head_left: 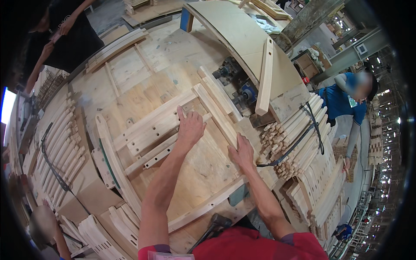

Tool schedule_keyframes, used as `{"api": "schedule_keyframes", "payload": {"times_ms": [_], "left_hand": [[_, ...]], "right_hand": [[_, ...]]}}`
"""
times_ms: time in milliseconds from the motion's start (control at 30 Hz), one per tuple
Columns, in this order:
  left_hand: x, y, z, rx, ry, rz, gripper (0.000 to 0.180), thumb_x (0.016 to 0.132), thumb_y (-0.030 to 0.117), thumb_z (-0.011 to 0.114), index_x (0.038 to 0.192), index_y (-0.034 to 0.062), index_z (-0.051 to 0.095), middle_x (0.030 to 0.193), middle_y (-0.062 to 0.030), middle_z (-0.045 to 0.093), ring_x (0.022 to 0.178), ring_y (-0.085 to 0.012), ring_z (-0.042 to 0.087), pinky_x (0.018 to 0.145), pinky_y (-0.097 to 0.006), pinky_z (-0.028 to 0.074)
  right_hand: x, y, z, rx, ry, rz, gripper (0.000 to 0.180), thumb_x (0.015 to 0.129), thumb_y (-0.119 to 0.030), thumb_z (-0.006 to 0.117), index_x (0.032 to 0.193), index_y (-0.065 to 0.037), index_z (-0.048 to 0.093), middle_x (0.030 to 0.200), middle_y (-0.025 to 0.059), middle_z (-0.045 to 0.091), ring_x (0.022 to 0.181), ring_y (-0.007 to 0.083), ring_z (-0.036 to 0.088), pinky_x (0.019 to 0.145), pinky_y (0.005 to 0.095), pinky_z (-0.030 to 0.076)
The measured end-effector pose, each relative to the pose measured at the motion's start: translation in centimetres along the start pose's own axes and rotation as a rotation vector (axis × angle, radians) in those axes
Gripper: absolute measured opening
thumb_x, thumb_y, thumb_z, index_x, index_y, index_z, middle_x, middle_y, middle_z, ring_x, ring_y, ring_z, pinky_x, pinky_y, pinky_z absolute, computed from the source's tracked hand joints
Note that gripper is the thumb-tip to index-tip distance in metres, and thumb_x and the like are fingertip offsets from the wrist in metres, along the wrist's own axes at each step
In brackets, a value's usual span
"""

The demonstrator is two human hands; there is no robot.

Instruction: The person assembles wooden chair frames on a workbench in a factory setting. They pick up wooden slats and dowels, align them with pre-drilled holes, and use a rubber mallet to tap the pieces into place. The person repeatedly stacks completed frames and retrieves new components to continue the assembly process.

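A partly joined pale wooden frame lies on the workbench before me. My left hand point(191, 126) is closed over a narrow wooden rail point(154, 156) near its right end, beside a wide wooden board point(156, 115) and a shorter drilled board point(151, 141). My right hand point(242, 151) grips the frame's right side rail point(215, 113), thumb on the inner side and fingers on the outer. The left side rail point(113, 151) slants down the left. Along the near edge runs another long rail point(208, 207). What the left fingertips touch underneath is hidden.
A black-headed mallet point(221, 220) lies near my waist. Strapped bundles of wooden slats stand left point(60, 151) and right point(294, 138). A wooden bar point(265, 76) rests on a raised panel point(242, 30), with metal clamps point(247, 93) below. Co-workers are at far left and right point(346, 99).
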State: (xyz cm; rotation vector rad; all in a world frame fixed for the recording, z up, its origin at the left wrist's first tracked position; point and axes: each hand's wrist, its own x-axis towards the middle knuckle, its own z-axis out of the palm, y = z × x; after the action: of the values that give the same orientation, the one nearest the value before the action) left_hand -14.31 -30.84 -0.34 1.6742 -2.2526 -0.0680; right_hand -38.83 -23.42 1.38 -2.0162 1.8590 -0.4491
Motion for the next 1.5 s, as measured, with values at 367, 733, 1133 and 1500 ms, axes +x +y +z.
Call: {"api": "schedule_keyframes", "payload": {"times_ms": [367, 733, 1133, 1500], "left_hand": [[-6.0, 2.7, -1.4, -0.121, 0.272, -0.077, 0.053, 0.086, 0.026, 0.074, 0.129, 0.0003, 0.060, 0.138, -0.0215, 0.054, 0.134, -0.0384, 0.048, 0.117, -0.065, 0.026], [-38.2, 17.8, -10.5, -0.532, -0.354, -0.518, 0.025, 0.089, 0.029, 0.073, 0.097, 0.0074, 0.064, 0.105, -0.0133, 0.061, 0.096, -0.0335, 0.061, 0.080, -0.044, 0.052], [-41.7, 19.3, -9.5, -0.640, -0.493, -0.658, 0.030, 0.097, 0.034, 0.062, 0.107, 0.0059, 0.060, 0.107, -0.0149, 0.060, 0.102, -0.0388, 0.063, 0.086, -0.052, 0.052], [-41.3, 16.0, -15.4, -1.170, -0.317, -0.918, 0.042, 0.101, 0.041, 0.061, 0.128, 0.0095, 0.056, 0.090, -0.0207, 0.067, 0.086, -0.0420, 0.068, 0.075, -0.049, 0.053]], "right_hand": [[-1.0, -1.3, 1.3, -0.046, 0.080, -0.088, 0.068, 0.086, -0.025, 0.072, 0.142, 0.004, 0.047, 0.132, 0.0270, 0.057, 0.121, 0.0458, 0.053, 0.102, 0.0516, 0.045], [14.4, -22.2, 8.4, 0.266, 0.033, -0.857, 0.072, 0.089, -0.041, 0.074, 0.143, 0.000, 0.050, 0.143, 0.0228, 0.055, 0.133, 0.0410, 0.050, 0.112, 0.0492, 0.037], [11.5, -29.4, 15.1, 0.038, -0.325, -0.708, 0.054, 0.083, -0.056, 0.070, 0.112, -0.011, 0.075, 0.112, 0.0111, 0.071, 0.115, 0.0299, 0.060, 0.108, 0.0424, 0.036], [10.2, -30.0, 15.5, 0.036, -0.136, -0.719, 0.043, 0.087, -0.046, 0.068, 0.104, -0.008, 0.074, 0.104, 0.0109, 0.069, 0.106, 0.0293, 0.059, 0.103, 0.0416, 0.038]]}}
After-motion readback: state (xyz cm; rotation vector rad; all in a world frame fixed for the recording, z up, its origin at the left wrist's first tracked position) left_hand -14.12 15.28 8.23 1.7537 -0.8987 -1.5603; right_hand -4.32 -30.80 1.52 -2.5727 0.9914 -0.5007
